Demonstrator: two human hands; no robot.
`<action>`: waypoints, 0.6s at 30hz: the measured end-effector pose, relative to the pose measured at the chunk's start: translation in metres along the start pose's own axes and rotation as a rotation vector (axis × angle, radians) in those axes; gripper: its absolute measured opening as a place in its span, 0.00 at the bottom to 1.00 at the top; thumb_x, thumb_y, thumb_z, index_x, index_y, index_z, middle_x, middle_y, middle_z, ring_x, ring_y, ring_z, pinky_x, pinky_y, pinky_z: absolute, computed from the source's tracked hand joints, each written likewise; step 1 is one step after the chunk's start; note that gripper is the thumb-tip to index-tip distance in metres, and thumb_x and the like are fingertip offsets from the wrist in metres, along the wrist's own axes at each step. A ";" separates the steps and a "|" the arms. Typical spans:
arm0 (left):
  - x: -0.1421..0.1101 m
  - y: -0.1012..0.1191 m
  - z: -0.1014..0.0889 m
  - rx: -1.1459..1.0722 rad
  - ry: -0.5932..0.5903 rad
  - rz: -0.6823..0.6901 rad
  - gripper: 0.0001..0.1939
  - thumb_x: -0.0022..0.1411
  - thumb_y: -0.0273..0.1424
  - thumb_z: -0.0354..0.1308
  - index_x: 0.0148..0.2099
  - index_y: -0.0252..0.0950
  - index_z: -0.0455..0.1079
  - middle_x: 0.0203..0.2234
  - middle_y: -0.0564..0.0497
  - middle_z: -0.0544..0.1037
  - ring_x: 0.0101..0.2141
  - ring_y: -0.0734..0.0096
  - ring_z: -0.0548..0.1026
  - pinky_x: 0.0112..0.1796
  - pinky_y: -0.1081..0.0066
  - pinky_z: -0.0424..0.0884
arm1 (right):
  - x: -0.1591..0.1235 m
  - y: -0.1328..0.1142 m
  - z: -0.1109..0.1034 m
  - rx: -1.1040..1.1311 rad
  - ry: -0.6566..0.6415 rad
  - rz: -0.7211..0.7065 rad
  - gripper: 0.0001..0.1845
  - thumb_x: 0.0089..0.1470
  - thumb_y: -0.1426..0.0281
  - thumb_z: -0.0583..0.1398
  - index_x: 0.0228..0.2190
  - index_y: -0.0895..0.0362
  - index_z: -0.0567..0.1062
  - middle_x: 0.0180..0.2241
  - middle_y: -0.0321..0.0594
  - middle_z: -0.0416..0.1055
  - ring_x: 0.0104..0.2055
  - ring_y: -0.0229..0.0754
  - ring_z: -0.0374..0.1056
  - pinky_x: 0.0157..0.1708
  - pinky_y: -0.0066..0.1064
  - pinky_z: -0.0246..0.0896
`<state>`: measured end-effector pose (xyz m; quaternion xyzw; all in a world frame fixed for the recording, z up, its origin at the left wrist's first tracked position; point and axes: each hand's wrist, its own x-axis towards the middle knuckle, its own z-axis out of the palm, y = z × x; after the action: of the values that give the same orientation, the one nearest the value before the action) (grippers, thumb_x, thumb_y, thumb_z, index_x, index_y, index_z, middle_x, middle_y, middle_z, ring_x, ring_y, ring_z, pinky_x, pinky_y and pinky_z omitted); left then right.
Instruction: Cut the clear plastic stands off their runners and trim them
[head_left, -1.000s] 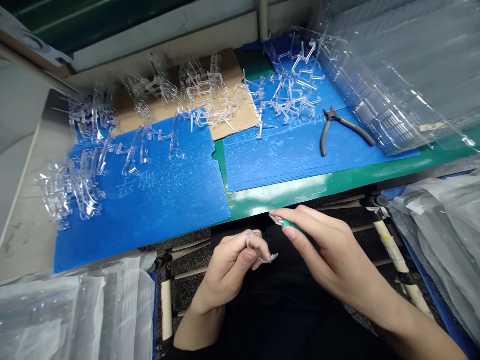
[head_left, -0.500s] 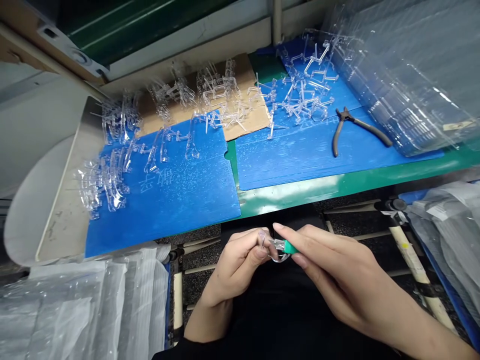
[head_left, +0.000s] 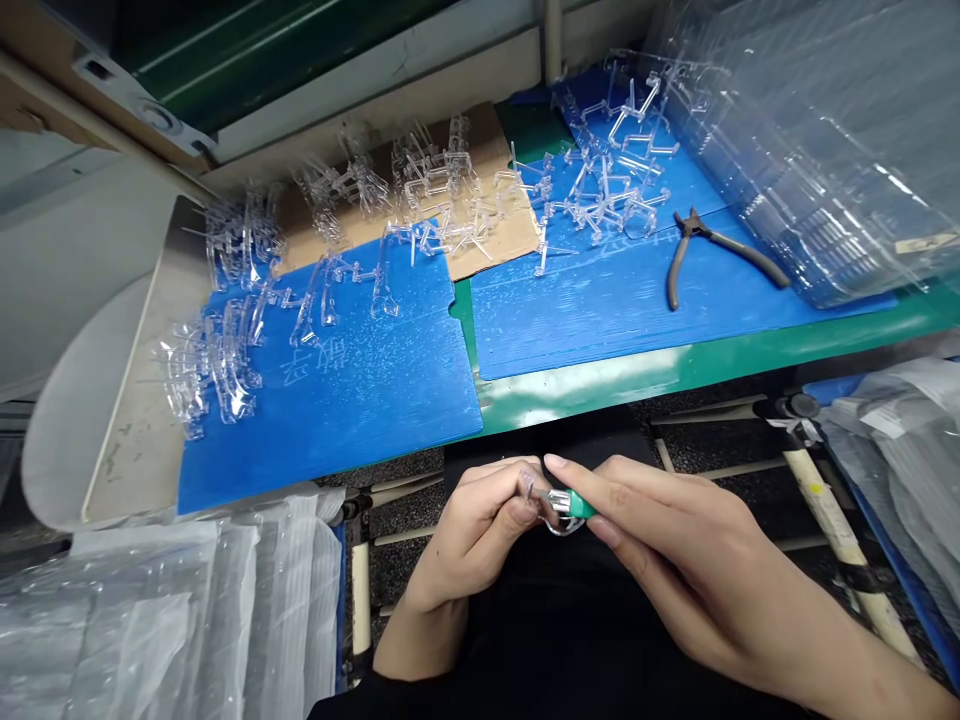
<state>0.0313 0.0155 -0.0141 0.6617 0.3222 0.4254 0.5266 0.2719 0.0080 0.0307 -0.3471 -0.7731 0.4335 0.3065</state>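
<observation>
My left hand (head_left: 480, 525) is closed on a clear plastic part (head_left: 564, 528), pinching it between thumb and forefinger. A curved length of the part shows below the fingertips; the rest is hidden by the fingers. My right hand (head_left: 667, 550) grips a green-handled craft knife (head_left: 580, 504), with its metal end pointing left against or very near the part. Both hands are close together over my lap, in front of the table edge. Most of the knife's handle is covered by my right fingers.
Clear plastic parts stand in rows on the left blue sheet (head_left: 375, 400) and the cardboard (head_left: 517, 225). More lie heaped on the right blue sheet (head_left: 570, 320), near cutting pliers (head_left: 694, 225). Clear trays (head_left: 832, 200) stand at right. Bagged stacks (head_left: 225, 580) flank me.
The knife's metal end and the clear part have shifted slightly between my fingers. Both hands keep their grips and nearly the same place; the view has moved a little.
</observation>
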 end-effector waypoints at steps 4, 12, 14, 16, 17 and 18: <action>0.000 0.000 0.000 0.003 -0.013 -0.003 0.17 0.83 0.37 0.53 0.40 0.35 0.73 0.30 0.49 0.77 0.31 0.69 0.74 0.37 0.70 0.68 | -0.001 0.000 -0.001 -0.017 -0.007 -0.015 0.32 0.77 0.77 0.53 0.75 0.48 0.60 0.44 0.36 0.74 0.42 0.35 0.73 0.46 0.24 0.70; 0.000 0.000 -0.003 0.018 -0.025 0.008 0.18 0.83 0.36 0.52 0.39 0.35 0.72 0.29 0.49 0.76 0.31 0.69 0.73 0.36 0.69 0.67 | 0.000 -0.001 -0.004 0.053 -0.054 0.023 0.32 0.77 0.76 0.53 0.75 0.43 0.60 0.46 0.35 0.77 0.41 0.36 0.73 0.42 0.26 0.69; -0.001 0.000 -0.003 0.020 -0.026 0.013 0.17 0.83 0.36 0.52 0.39 0.35 0.72 0.29 0.49 0.76 0.31 0.69 0.73 0.36 0.69 0.67 | 0.000 -0.002 -0.004 0.065 -0.049 0.041 0.32 0.78 0.76 0.53 0.75 0.41 0.60 0.47 0.35 0.77 0.43 0.35 0.74 0.43 0.25 0.69; -0.001 0.000 -0.003 0.018 -0.025 0.013 0.17 0.83 0.35 0.53 0.39 0.35 0.72 0.29 0.49 0.75 0.31 0.69 0.73 0.36 0.69 0.67 | -0.001 -0.002 -0.003 0.068 -0.048 0.054 0.33 0.78 0.76 0.53 0.75 0.40 0.60 0.47 0.35 0.77 0.43 0.35 0.75 0.43 0.25 0.69; -0.001 0.000 -0.003 0.016 -0.025 0.013 0.17 0.83 0.36 0.53 0.39 0.35 0.72 0.28 0.49 0.75 0.31 0.69 0.72 0.36 0.69 0.67 | -0.001 -0.003 -0.002 0.071 -0.048 0.060 0.33 0.78 0.76 0.53 0.76 0.40 0.60 0.46 0.35 0.76 0.42 0.35 0.74 0.43 0.25 0.69; -0.001 0.000 -0.003 0.012 -0.026 0.013 0.17 0.83 0.36 0.53 0.39 0.35 0.72 0.28 0.50 0.74 0.30 0.70 0.72 0.35 0.69 0.66 | -0.002 -0.003 -0.002 0.074 -0.048 0.066 0.33 0.78 0.76 0.53 0.76 0.40 0.59 0.44 0.34 0.75 0.41 0.35 0.74 0.43 0.25 0.69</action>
<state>0.0284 0.0157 -0.0141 0.6724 0.3139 0.4182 0.5239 0.2732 0.0064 0.0336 -0.3505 -0.7517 0.4799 0.2861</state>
